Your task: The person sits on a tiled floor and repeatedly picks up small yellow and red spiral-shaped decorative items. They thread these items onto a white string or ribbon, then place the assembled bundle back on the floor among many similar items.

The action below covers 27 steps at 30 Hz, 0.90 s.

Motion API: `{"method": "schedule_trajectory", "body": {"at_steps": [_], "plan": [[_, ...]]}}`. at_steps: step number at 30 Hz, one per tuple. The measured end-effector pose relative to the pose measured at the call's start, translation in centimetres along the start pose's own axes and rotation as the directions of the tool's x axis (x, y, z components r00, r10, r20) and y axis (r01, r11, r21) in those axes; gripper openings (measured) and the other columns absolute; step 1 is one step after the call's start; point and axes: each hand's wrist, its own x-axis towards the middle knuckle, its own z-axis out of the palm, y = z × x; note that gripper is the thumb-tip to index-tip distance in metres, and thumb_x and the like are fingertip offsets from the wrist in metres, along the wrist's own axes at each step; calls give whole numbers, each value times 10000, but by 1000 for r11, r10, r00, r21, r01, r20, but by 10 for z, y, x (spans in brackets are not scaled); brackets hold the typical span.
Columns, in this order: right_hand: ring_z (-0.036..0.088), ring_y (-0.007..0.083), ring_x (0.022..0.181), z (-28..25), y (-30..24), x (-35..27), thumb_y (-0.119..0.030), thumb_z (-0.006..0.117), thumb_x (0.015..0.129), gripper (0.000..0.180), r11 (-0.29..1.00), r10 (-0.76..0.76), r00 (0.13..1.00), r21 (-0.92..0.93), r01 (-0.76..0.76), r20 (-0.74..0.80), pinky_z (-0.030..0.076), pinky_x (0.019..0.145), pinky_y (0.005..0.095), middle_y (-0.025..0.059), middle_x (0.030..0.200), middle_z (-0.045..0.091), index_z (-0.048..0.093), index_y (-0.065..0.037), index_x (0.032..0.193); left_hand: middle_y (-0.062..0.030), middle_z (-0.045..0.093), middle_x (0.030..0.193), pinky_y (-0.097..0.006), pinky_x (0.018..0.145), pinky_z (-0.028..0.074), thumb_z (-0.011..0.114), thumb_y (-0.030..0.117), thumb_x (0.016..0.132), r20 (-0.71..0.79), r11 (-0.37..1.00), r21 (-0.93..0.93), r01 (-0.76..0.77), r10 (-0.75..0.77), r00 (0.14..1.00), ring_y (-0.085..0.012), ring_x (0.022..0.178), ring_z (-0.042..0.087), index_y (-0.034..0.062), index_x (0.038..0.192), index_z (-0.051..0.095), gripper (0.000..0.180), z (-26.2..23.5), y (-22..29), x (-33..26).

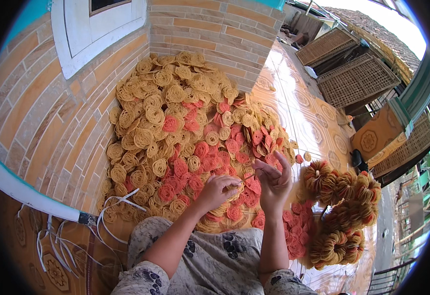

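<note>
Left hand (218, 191): we note fingers curled, pinching a yellow cracker disc (233, 186) at its tips. Right hand (274, 179) beside it, half open, grip undetermined. Loose cracker heap (175, 132) beyond both; tied bundles (342, 211) right of it.

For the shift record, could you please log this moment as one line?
left hand: on cracker pile | right hand: raised, pinching thin strip | bundled crackers: right | white strips: left

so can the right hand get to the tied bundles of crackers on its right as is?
Probably yes. The right hand is raised beside the bundles, nothing lies between them, and it appears to hold at most one small cracker.
</note>
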Motion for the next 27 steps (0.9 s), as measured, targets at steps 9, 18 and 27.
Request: {"method": "schedule_trajectory", "body": {"at_steps": [9, 18, 27], "plan": [[648, 191, 1017, 6, 29, 15, 146, 524, 875, 397, 960, 196, 979, 196, -202, 47, 513, 899, 288, 165, 1020, 686, 461, 1, 1239, -142, 635, 1086, -441, 983, 392, 653, 376, 881, -134, 991, 39, 129, -123, 983, -311, 1119, 560, 36, 1088, 607, 400, -1, -13, 0], [635, 210, 1048, 7, 15, 15, 133, 525, 883, 399, 967, 117, 984, 208, -143, 136, 514, 907, 307, 179, 1073, 662, 446, 9, 1254, -125, 688, 971, -377, 985, 427, 608, 184, 927, -164, 993, 101, -63, 79, 983, -254, 953, 657, 6, 990, 622, 189, -10, 7, 1], [571, 341, 997, -72, 131, -9, -17, 653, 769, 388, 486, 601, 743, -873, -47, 294, 478, 868, 398, 147, 1067, 533, 653, -177, 1123, -38, 676, 743, -228, 590, 473, 587, 147, 951, -195, 862, -444, 246, -361, 912, -63, 639, 604, -6, 926, 652, 168, -38, -32, -2]]}}
